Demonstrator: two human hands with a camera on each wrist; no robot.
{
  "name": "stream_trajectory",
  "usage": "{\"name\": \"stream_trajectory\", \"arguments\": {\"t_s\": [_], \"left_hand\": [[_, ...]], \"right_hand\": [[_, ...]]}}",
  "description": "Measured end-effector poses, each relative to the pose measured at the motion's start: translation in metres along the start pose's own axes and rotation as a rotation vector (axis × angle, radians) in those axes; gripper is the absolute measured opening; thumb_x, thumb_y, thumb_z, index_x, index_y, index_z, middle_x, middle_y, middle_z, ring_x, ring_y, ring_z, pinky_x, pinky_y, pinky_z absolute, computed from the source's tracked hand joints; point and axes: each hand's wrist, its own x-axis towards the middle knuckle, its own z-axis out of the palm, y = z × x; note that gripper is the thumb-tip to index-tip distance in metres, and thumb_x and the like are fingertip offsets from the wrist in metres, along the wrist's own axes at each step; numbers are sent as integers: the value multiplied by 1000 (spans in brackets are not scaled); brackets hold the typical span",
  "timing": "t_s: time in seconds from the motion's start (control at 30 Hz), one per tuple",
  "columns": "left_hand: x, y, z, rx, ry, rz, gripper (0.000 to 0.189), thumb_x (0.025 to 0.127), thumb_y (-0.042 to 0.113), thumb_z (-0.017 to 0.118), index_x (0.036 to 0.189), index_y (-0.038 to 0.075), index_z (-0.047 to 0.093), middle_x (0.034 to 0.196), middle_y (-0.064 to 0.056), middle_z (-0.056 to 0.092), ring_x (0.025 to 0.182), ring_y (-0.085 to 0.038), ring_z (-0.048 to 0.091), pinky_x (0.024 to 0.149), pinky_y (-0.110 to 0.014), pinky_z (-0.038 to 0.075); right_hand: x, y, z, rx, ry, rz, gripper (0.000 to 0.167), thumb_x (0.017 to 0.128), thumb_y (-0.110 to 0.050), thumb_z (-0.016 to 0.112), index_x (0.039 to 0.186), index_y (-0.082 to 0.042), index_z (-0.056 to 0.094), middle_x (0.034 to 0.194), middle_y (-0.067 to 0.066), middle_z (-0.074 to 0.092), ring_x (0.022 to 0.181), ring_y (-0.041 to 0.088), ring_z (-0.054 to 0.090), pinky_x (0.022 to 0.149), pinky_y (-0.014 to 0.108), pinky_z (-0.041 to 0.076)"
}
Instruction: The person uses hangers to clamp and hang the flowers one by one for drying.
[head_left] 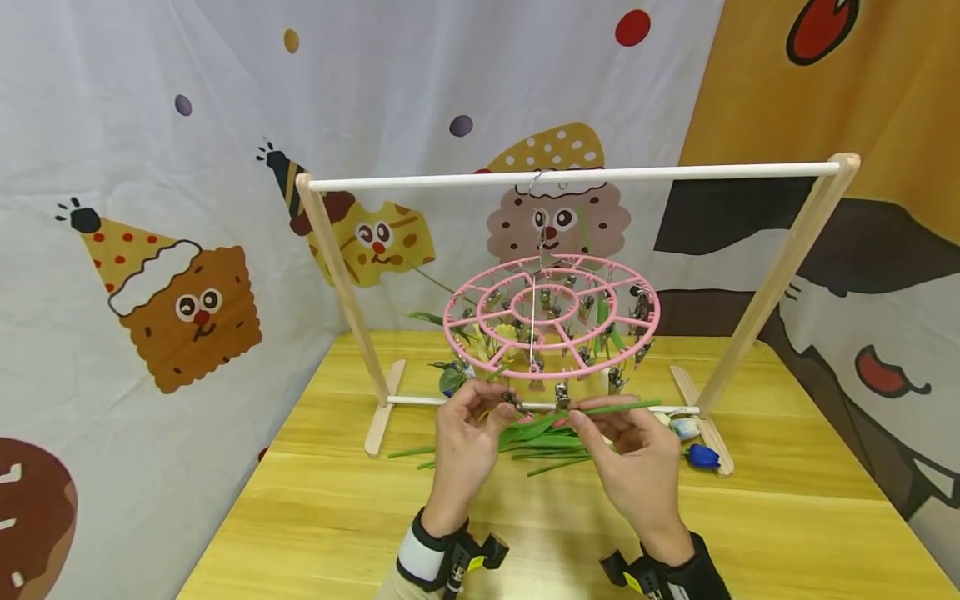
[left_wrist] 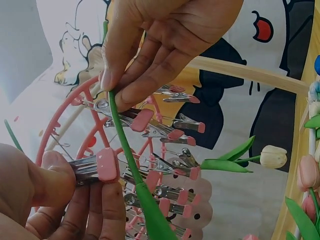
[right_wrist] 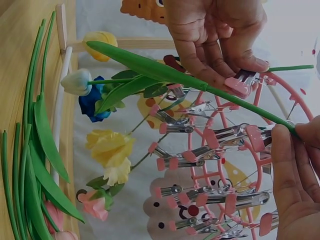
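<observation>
In the head view my left hand (head_left: 468,433) pinches a metal clip (left_wrist: 90,170) with pink tips, which hangs from the pink round clip hanger (head_left: 551,371). My right hand (head_left: 637,450) pinches the thin green stem of an artificial flower (right_wrist: 245,110) between thumb and fingers. Long green leaves grow from this stem. In the right wrist view the stem slants past the clip, apart from its pink tips. A pale blue and white tulip head (right_wrist: 75,82) shows beyond the leaves; I cannot tell whether it belongs to this stem.
The hanger hangs from a white bar (head_left: 450,180) on a wooden stand (head_left: 795,250). Its other clips hold several flowers, including a yellow one (right_wrist: 107,147). Loose green stems (right_wrist: 20,185) lie on the table (head_left: 330,500), with a blue tulip (head_left: 702,456) at the right.
</observation>
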Motion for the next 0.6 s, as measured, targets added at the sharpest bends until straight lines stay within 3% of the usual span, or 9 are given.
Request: {"name": "stream_trajectory", "arguments": {"t_s": [0.27,0.6], "left_hand": [[1,0,5,-3,26,6,11,101,0,87,108,0,80,112,-22,87,96,-11,84,91,-27,71],[0,1,10,-42,15,-43,8,104,-6,82,110,-2,79,114,-31,83,97,-10,83,89,-25,71]], "right_hand": [[1,4,1,69,26,-76,31,94,28,77,118,9,81,114,1,86,90,10,86,79,19,69],[2,4,1,94,28,-85,32,94,28,78,118,8,82,115,2,86,94,8,86,83,21,70]]}}
